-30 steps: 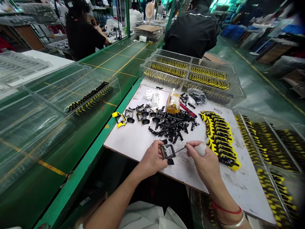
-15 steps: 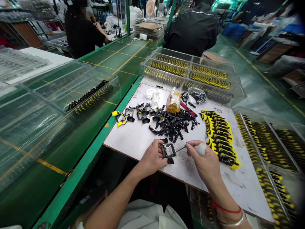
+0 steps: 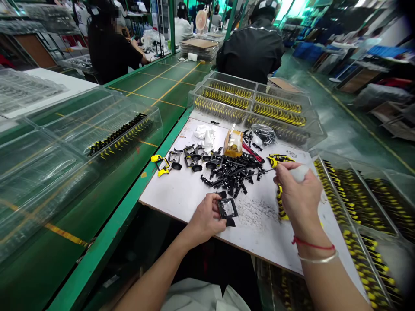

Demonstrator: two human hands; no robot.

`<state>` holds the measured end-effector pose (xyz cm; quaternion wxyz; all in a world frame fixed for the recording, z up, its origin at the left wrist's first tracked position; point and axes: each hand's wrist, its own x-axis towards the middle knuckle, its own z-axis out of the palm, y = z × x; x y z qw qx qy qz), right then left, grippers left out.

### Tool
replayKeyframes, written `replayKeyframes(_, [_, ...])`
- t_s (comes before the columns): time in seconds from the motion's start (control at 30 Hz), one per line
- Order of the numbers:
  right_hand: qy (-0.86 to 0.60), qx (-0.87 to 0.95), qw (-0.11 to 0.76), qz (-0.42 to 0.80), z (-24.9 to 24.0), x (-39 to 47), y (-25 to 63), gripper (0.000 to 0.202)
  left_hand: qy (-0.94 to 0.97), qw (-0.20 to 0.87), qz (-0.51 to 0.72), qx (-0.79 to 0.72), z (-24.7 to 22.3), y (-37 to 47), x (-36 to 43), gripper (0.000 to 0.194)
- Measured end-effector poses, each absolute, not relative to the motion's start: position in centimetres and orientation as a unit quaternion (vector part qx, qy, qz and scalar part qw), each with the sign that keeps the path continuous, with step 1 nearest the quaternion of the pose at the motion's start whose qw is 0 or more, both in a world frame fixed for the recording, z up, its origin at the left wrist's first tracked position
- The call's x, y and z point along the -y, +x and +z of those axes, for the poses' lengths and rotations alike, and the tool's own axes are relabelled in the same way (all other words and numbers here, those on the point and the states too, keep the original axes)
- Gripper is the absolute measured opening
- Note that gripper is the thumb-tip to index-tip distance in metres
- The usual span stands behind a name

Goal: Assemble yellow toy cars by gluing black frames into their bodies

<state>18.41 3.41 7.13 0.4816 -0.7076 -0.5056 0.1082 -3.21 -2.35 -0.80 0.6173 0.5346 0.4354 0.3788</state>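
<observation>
My left hand (image 3: 209, 218) grips a small black square frame (image 3: 223, 209) by its left side, just above the front edge of the white board (image 3: 256, 237). In my right hand (image 3: 300, 194) is a thin-tipped tool with a rounded white end (image 3: 299, 173). Its tip points left, over the right edge of a pile of small black parts (image 3: 231, 175). Behind and beneath that hand, a row of yellow-and-black parts (image 3: 281, 159) is partly hidden. More black frames (image 3: 191, 151) and a yellow-and-black frame (image 3: 160, 165) lie at the board's left.
Clear plastic trays (image 3: 304, 134) of yellow-and-black parts stand behind the board, and another tray (image 3: 356, 207) is at right. A yellowish box (image 3: 232, 146), a red tool (image 3: 253, 152) and crumpled white tissue (image 3: 205, 134) sit behind the pile. A partly filled tray (image 3: 58, 172) lies left. Two people sit ahead.
My right hand has moved right and up, taking the tool's tip away from the black frame. My left hand still holds the frame in nearly the same place. The view has shifted slightly.
</observation>
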Motion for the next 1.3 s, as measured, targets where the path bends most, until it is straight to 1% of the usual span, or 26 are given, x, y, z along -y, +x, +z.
replayKeyframes(0.17, [-0.686, 0.538, 0.489, 0.003, 8.3, -8.1, 18.0, 0.026, 0.528, 0.607, 0.380, -0.456, -0.6, -2.9, 2.4, 0.057])
replayKeyframes(0.4, [-0.635, 0.604, 0.472, -0.095, 8.2, -11.6, 16.9, 0.026, 0.521, 0.587, 0.410, -0.465, -1.9, -1.8, 2.4, 0.058])
replayKeyframes(0.53, [-0.606, 0.635, 0.466, -0.107, 7.2, -13.0, 16.3, 0.029, 0.521, 0.586, 0.415, -0.462, -2.9, -1.5, 2.2, 0.059])
replayKeyframes(0.63, [-0.599, 0.653, 0.453, -0.096, 6.0, -14.1, 15.9, 0.028, 0.526, 0.584, 0.415, -0.458, -2.7, -1.6, 2.1, 0.059])
replayKeyframes(0.8, [-0.598, 0.689, 0.407, -0.044, 4.4, -15.1, 15.5, 0.026, 0.522, 0.587, 0.411, -0.463, -1.3, -2.0, 2.2, 0.057])
replayKeyframes(0.97, [-0.607, 0.695, 0.385, 0.001, 5.3, -12.1, 14.8, 0.025, 0.522, 0.593, 0.401, -0.464, -0.8, -2.3, 2.1, 0.056])
replayKeyframes(1.03, [-0.607, 0.713, 0.346, 0.065, 6.1, -9.6, 14.2, 0.024, 0.520, 0.590, 0.405, -0.466, -0.9, -2.2, 2.1, 0.057])
replayKeyframes(1.1, [-0.607, 0.720, 0.255, 0.218, 6.9, -6.9, 13.6, 0.026, 0.522, 0.583, 0.407, -0.470, -1.1, -2.1, 2.1, 0.057])
replayKeyframes(1.13, [-0.598, 0.721, 0.215, 0.276, 7.1, -5.6, 13.3, 0.027, 0.528, 0.575, 0.408, -0.473, -1.2, -2.0, 2.1, 0.057])
replayKeyframes(1.17, [-0.590, 0.719, 0.192, 0.314, 7.3, -4.4, 13.1, 0.028, 0.540, 0.563, 0.409, -0.475, -1.2, -2.0, 2.2, 0.056])
replayKeyframes(1.23, [-0.574, 0.717, 0.169, 0.358, 7.4, -2.5, 13.0, 0.028, 0.576, 0.527, 0.413, -0.470, -1.2, -2.0, 2.5, 0.059])
replayKeyframes(1.3, [-0.564, 0.712, 0.167, 0.384, 7.4, -1.3, 13.1, 0.029, 0.618, 0.483, 0.418, -0.458, -0.9, -2.1, 2.8, 0.070])
